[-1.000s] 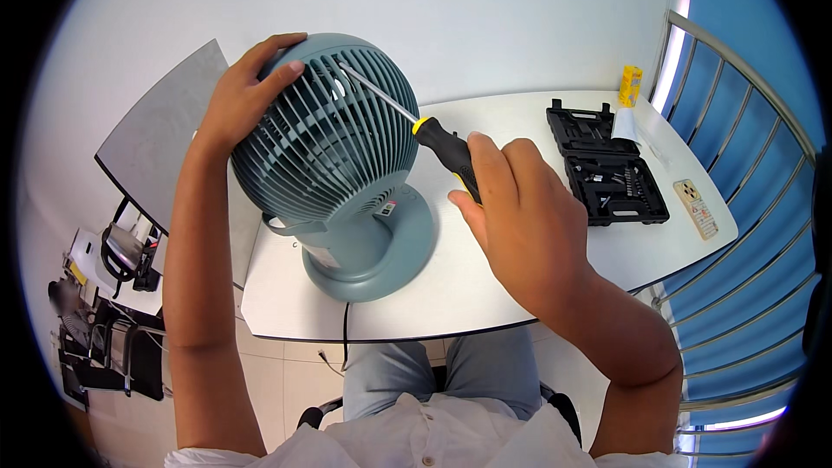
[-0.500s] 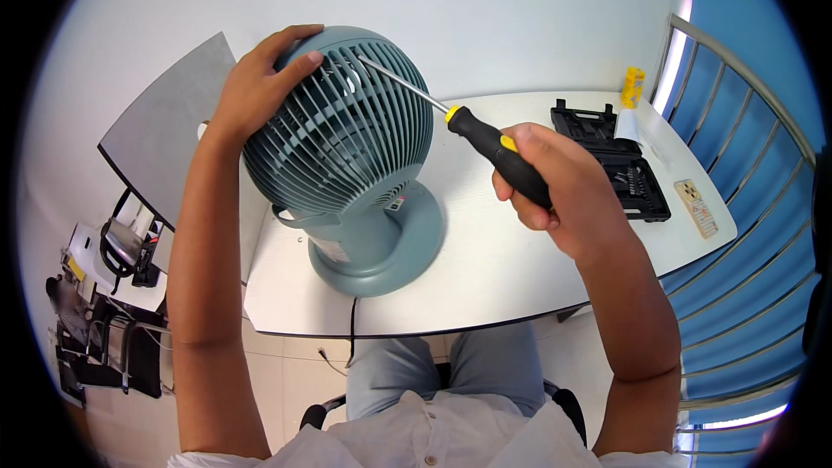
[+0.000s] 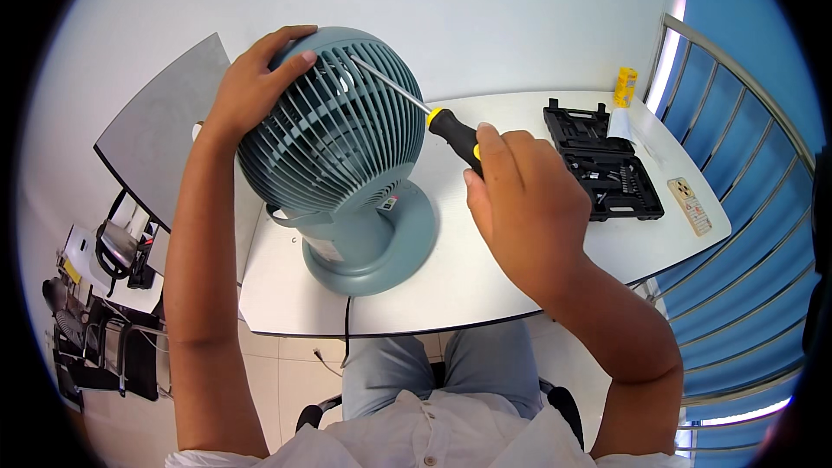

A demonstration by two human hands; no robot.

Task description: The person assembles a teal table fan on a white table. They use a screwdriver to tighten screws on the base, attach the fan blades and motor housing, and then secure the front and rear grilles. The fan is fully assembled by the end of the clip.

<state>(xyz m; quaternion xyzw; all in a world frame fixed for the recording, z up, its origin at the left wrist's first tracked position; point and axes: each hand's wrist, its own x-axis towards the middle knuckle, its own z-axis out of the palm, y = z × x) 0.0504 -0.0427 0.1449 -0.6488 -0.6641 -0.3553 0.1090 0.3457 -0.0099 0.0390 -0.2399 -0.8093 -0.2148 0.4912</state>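
A grey-green table fan [image 3: 334, 134] stands on the white table, its slatted round grille turned toward me. My left hand [image 3: 264, 78] grips the upper left of its head, thumb on the slats and fingers over the top. In my right hand [image 3: 533, 199] is a screwdriver [image 3: 455, 137] with a black and yellow handle, wrapped by the fingers, back of the hand upward. Its long metal shaft slants up and left to the upper slats of the grille. The tip reaches a gap near the top; what it touches there is too small to tell.
An opened black tool case [image 3: 615, 178] with bits lies on the white table [image 3: 485, 286] at right. Beside it are a yellow container [image 3: 625, 87] and a beige remote [image 3: 690, 206]. A metal railing [image 3: 737, 95] runs along the right; a grey panel [image 3: 165, 130] stands left.
My right wrist has turned, so the back of the hand now faces up and the grip sits differently on the handle. The screwdriver tip and left hand stay at the grille.
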